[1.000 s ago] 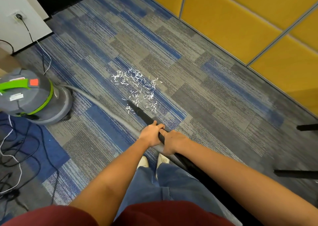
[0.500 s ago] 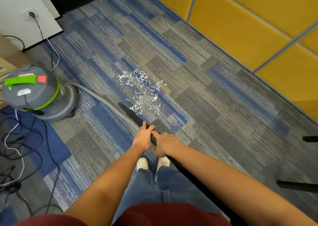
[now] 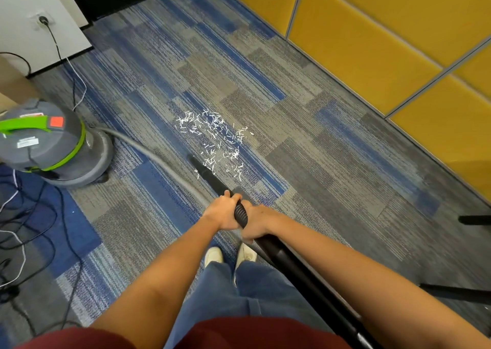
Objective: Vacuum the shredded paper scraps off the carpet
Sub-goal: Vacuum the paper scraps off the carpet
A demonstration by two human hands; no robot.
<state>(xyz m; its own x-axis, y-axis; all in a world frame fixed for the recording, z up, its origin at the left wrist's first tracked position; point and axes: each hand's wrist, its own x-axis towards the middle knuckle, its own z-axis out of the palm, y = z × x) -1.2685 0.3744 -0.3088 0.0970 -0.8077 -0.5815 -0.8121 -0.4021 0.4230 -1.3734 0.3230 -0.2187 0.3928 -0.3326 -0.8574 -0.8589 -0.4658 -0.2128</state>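
1. Firmly curled, the fingers [image 3: 230, 196] of the left hand [image 3: 221, 213] wrap the black vacuum wand [image 3: 216, 182]. The right hand [image 3: 257, 222] clamps the same wand just behind it.
2. The wand's narrow nozzle [image 3: 198, 164] is down at the carpet [image 3: 318, 149], at the near-left edge of the white shredded paper scraps [image 3: 212, 136].
3. A grey hose [image 3: 148, 149] runs left to the grey-and-green canister vacuum [image 3: 53, 146], beside tangled cables [image 3: 39, 215].

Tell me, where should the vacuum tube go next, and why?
Probably a short push forward and slightly right. The black nozzle has its tip at the near-left edge of the paper scraps; most lie beyond it on the carpet. The left hand and right hand hold the tube.
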